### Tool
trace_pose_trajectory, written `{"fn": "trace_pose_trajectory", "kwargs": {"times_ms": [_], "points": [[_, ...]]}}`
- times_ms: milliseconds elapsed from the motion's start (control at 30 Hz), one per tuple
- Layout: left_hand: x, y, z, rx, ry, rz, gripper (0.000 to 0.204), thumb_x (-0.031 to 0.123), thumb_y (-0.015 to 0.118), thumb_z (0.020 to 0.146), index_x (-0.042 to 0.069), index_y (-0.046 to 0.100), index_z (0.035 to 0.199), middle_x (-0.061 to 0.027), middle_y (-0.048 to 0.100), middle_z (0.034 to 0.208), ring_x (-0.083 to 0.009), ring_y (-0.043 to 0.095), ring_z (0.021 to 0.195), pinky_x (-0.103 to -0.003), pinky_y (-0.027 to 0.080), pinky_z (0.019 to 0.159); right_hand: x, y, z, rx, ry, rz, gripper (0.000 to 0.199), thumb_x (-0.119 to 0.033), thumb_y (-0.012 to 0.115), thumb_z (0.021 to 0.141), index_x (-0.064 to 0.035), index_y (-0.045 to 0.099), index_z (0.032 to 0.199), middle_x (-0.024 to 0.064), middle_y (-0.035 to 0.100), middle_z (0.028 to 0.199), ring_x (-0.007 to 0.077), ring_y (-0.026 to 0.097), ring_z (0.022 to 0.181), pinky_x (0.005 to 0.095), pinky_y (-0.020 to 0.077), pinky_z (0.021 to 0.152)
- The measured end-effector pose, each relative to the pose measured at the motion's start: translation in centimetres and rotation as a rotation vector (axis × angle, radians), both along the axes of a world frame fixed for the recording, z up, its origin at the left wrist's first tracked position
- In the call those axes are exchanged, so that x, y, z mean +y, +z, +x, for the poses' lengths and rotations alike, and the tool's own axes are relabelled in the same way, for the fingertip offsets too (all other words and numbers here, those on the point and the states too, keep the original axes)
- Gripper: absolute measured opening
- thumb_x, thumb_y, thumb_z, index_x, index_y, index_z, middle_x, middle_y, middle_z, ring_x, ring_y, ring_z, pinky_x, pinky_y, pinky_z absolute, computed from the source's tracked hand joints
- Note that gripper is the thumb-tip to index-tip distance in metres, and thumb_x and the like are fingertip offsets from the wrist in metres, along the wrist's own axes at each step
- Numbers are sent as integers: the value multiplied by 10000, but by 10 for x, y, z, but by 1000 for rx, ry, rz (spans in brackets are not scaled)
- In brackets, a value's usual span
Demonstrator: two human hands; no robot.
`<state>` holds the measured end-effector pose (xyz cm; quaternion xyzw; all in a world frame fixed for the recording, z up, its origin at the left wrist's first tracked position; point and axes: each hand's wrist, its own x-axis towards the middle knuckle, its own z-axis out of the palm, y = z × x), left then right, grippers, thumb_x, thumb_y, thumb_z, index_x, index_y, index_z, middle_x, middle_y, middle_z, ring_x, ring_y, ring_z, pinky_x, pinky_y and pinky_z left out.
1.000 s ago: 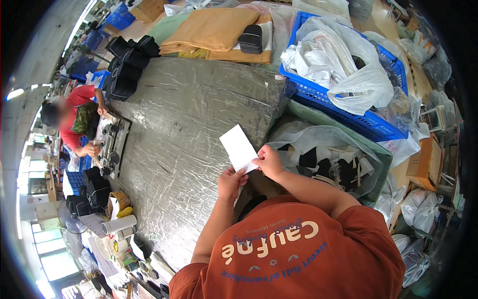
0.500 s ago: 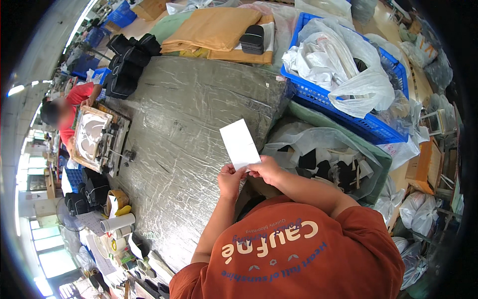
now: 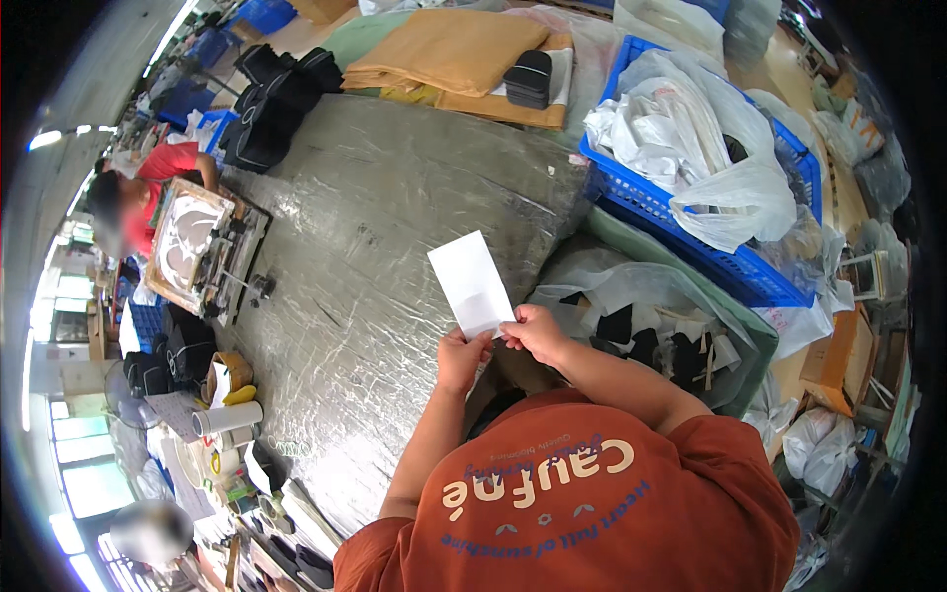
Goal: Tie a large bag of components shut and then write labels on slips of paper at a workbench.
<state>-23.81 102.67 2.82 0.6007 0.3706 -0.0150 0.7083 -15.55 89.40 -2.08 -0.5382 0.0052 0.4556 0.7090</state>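
A blank white rectangular sheet [image 3: 468, 276], which looks like paper, is held by its near end over the table's near edge. My left hand [image 3: 462, 359] pinches the lower left corner between thumb and fingers. At the lower right corner, my right hand [image 3: 534, 333] grips the sheet with its thumb on top. A faint greyish rectangle shows on the sheet's lower part; I cannot tell whether it is a shadow or a second layer. Both hands are close together, and the sheet's far end points away from me.
The table [image 3: 345, 227] has a wrinkled plastic cover. Brown paper sacks [image 3: 454, 49] and dark stacked pieces [image 3: 529, 79] lie at its far end. To the right stand a blue basket [image 3: 710, 232] of plastic bags and a green bin [image 3: 755, 345] of scraps. A co-worker [image 3: 168, 163] handles a frame [image 3: 187, 242] at left.
The view has shifted slightly, so the table and baskets sit further right. A greyish patch now shows on the sheet's lower part. Another person's blurred head has appeared at lower left.
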Motion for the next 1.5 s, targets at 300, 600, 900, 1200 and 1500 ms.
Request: {"fn": "trace_pose_trajectory", "kwargs": {"times_ms": [300, 600, 900, 1200, 1500], "points": [[15, 1, -32, 16, 142, 81, 117, 89, 628, 793, -23, 614, 823, -59, 618, 677, -98, 541, 538, -228, 436, 499, 26, 3, -4, -154, 132, -36, 129, -112, 609, 817, -3, 547, 790, 53, 586, 661, 122, 568, 535, 233, 457, 485], [40, 11, -102, -3, 164, 601, 238, 125, 657, 769, 4, 593, 963, -104, 630, 680, -153, 600, 581, -283, 469, 557, 94, 88, -23, -1494, 281, -69, 513, -187, 751, 588, -73, 551, 1047, 80, 598, 917, 255, 466, 1055, 449, 252, 964], [90, 60, -145, -129, 38, 1134, 217, 71, 700, 694, 72, 611, 892, -100, 522, 1035, -264, 472, 921, -341, 380, 846, 156, 112, -23, -739, 864, 138, 189, -79, 648, 749, 3, 579, 904, 60, 628, 794, 109, 561, 727, 283, 452, 663], [115, 112, -147, -258, -85, 783, 123, 120, 541, 812, 13, 540, 752, -154, 544, 704, -327, 524, 716, -389, 403, 709, 178, 194, -34, -1794, 701, 355, 345, -153, 703, 671, -111, 608, 1001, 61, 586, 1041, 236, 471, 1113, 448, 278, 988], [112, 136, -134, -258, -360, 981, 121, 112, 527, 812, 18, 566, 746, -156, 572, 701, -332, 543, 703, -405, 410, 665, 178, 185, -28, -1393, 1301, 254, 129, -212, 663, 714, -112, 592, 752, 18, 598, 758, 193, 556, 845, 477, 227, 997]]}}
